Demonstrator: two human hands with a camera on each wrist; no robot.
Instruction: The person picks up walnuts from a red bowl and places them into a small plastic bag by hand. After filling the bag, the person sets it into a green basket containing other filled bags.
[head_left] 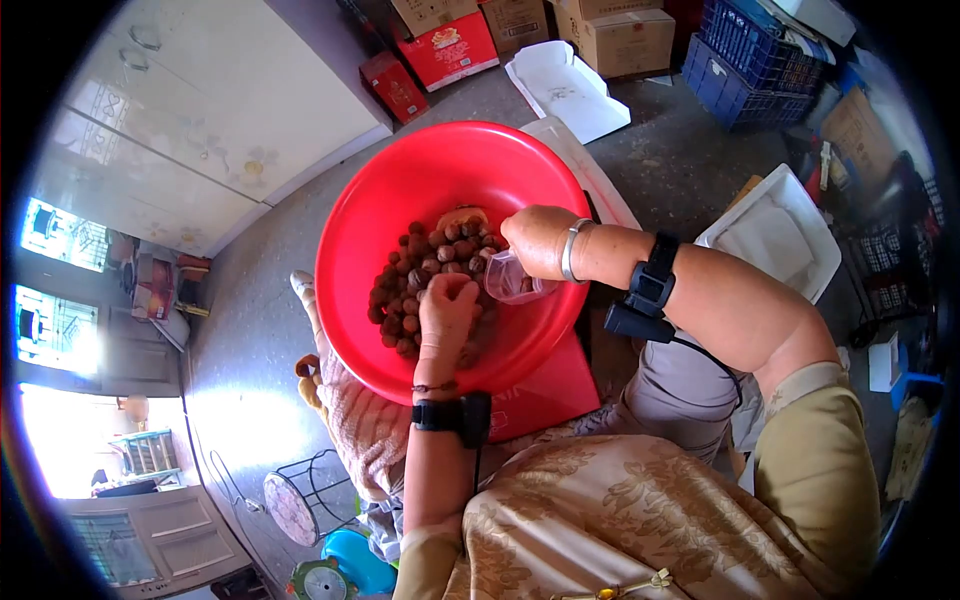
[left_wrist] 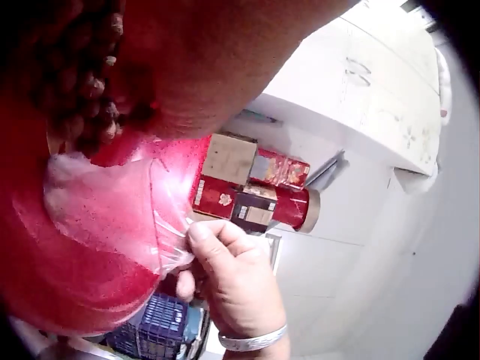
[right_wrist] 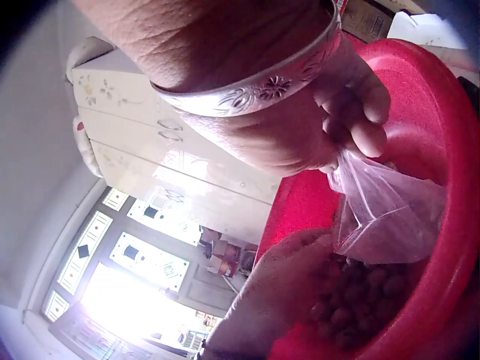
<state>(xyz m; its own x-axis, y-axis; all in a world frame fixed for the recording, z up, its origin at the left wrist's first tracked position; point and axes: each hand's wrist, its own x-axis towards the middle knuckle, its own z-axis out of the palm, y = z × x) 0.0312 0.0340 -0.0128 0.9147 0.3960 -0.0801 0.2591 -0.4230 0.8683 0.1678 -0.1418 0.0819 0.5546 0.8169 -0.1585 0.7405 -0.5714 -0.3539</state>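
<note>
A wide red basin (head_left: 365, 195) holds a heap of round brown nuts (head_left: 410, 290) that look like walnuts. My right hand (head_left: 537, 240) pinches the gathered edge of a clear plastic bag (head_left: 512, 282) over the basin's right side. In the right wrist view the bag (right_wrist: 390, 217) hangs from the curled fingers above the nuts (right_wrist: 360, 300). My left hand (head_left: 447, 312) is down among the nuts, its fingers bent and close to the bag's mouth. I cannot tell whether nuts are in its grasp, since its fingertips are hidden.
The basin stands by my knees on a red box (head_left: 545, 390). White trays (head_left: 570, 90) and blue crates (head_left: 745, 75) lie beyond, with cardboard boxes (head_left: 630, 40) behind. A white cabinet (head_left: 190, 110) is at the left, a wire-legged stool (head_left: 295, 505) at lower left.
</note>
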